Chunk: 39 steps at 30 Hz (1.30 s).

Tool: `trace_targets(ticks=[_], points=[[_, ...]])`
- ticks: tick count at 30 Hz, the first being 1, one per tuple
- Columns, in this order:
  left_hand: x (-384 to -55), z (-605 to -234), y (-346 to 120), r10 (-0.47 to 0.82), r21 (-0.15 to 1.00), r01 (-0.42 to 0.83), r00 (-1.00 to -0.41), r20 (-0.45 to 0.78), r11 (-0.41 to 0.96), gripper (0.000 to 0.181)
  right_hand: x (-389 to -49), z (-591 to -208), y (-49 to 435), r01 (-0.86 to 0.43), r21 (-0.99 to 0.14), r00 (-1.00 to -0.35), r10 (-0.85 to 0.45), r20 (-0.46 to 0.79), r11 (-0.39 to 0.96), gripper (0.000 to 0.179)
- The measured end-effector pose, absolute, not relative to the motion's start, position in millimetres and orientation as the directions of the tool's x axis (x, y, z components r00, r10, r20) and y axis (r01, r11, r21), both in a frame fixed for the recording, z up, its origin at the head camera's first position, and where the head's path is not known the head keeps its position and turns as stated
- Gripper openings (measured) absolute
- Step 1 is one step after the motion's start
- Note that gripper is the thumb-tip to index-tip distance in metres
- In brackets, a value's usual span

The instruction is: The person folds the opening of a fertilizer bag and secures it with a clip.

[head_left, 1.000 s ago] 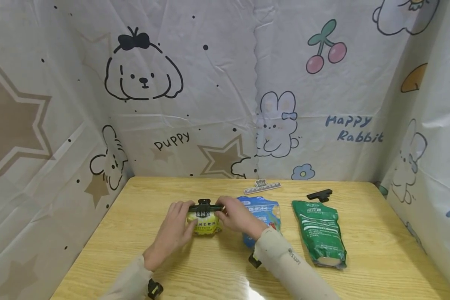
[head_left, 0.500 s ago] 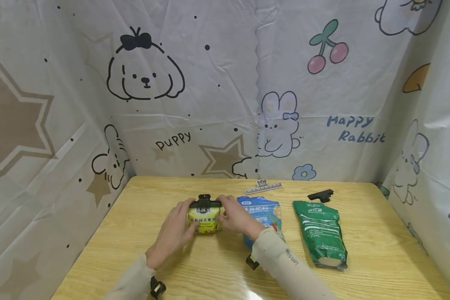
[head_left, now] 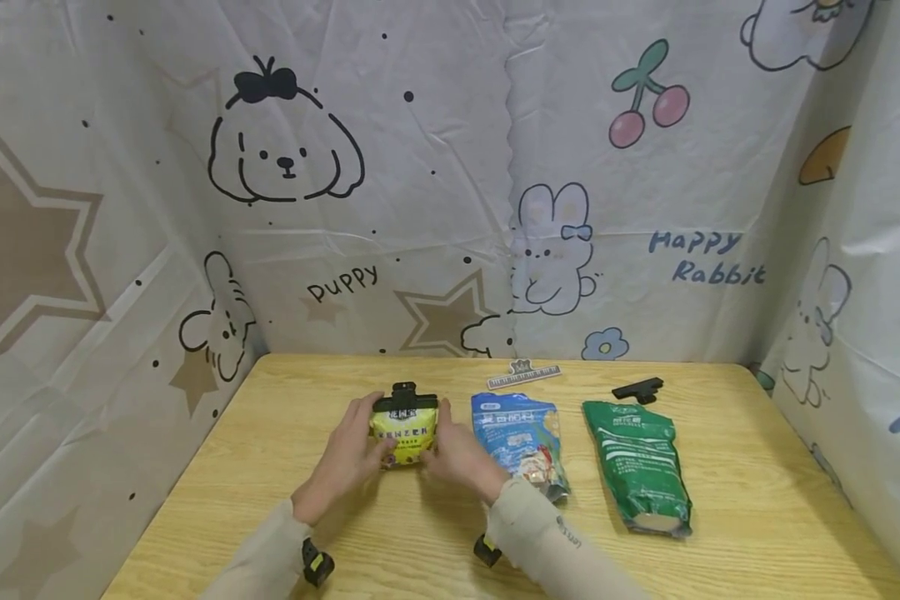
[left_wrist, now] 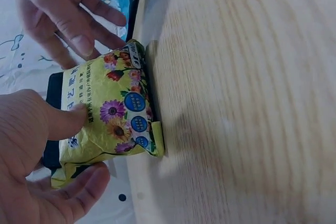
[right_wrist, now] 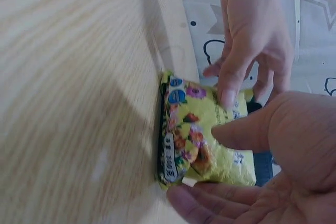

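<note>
A small yellow fertilizer bag point(head_left: 403, 437), printed with flowers, stands upright on the wooden table point(head_left: 217, 500). Along its top edge sits a black bag clip point(head_left: 405, 402). My left hand point(head_left: 345, 458) holds the bag's left side, the thumb on its front and the fingers round the edge. On the other side, my right hand point(head_left: 457, 450) has its thumb against the front and its fingers along the right edge. Both wrist views show the bag's flowered lower end point(left_wrist: 123, 114) down at the tabletop. The back of the bag is hidden.
To the right lie a blue bag point(head_left: 513, 433) and a larger green bag point(head_left: 637, 467). Behind them are a piano-patterned clip point(head_left: 523, 373) and another black clip point(head_left: 639, 390). A printed cloth point(head_left: 435, 208) encloses the table's back and sides.
The yellow bag, with its clip, has tipped up from leaning back to standing, showing more of its front. My right hand has moved left and down along its side, uncovering more of the blue bag.
</note>
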<state>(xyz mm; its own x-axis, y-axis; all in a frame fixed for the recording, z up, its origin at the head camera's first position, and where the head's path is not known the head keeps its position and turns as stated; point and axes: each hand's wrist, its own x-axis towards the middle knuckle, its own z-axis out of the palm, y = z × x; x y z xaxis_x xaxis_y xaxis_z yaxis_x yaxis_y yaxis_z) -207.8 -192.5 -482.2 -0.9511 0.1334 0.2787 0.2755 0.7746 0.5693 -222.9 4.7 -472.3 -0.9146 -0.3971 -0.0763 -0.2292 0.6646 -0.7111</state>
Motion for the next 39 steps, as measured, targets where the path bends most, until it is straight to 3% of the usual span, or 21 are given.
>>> trace_targets(ticks=[9, 19, 30, 39], points=[[-215.5, -478.3, -193.5, 0.052, 0.678, 0.124, -0.991, 0.125, 0.725, 0.077, -219.5, -475.7, -3.6, -0.218, -0.697, -0.929, -0.364, -0.066, 0.683, 0.045], [-226.9, -480.0, -205.5, 0.032, 0.78, 0.048, -0.999, 0.036, 0.624, 0.074, -220.6, -483.0, -6.9, -0.233, -0.697, -0.93, -0.365, -0.045, 0.678, 0.052], [-233.8, -483.0, -208.7, 0.007, 0.793, -0.028, -0.999, -0.041, 0.609, 0.073, -222.0, -488.2, -11.5, -0.273, -0.67, -0.936, -0.351, 0.02, 0.69, 0.026], [-235.3, -481.6, -210.7, -0.005, 0.768, -0.05, -0.998, -0.061, 0.638, 0.071, -225.2, -487.7, -15.1, -0.288, -0.636, -0.934, -0.356, 0.024, 0.715, 0.023]])
